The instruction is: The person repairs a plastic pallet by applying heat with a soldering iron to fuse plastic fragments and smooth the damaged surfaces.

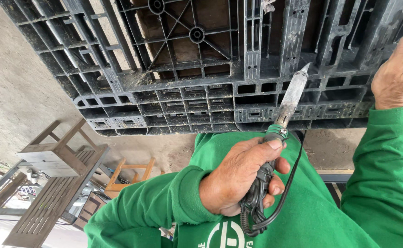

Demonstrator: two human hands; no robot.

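Gripping hand: I watched the left hand [238, 177] on my feed, fingers wrapped tight round the dark handle of a heating iron [291, 98], thumb pressed along the top near the green collar.
Iron: long grey crusted barrel, slanted up and to the right, its pointed tip right against a rib of the black plastic pallet [187, 105]; I could not tell whether it truly touched.
Cable: black cord [256, 206] was bunched in coils under the left fist, with one loop swinging out to the right and back up toward the pallet's edge.
Pallet: big, dirty, gridded underside facing me, standing close against the person's front and filling the upper part of the view.
Right hand: the right hand [399, 73] sat at the far right, laid over the pallet's ribs, fingers curled onto the plastic and bracing it; the fingertips ran out of frame.
Sweatshirt: bright green [321, 206], both sleeves down to the wrists.
Emblem: the only marking I could find was a white round emblem [228, 235] low on the chest, cut off by the bottom edge, just below the left hand.
Background left: a brown wooden stool [56, 149] stood beside a dark slatted bench [45, 206], and a smaller orange-toned stool [128, 174] was near them.
Floor: bare grey concrete [22, 87] spread out left of the pallet.
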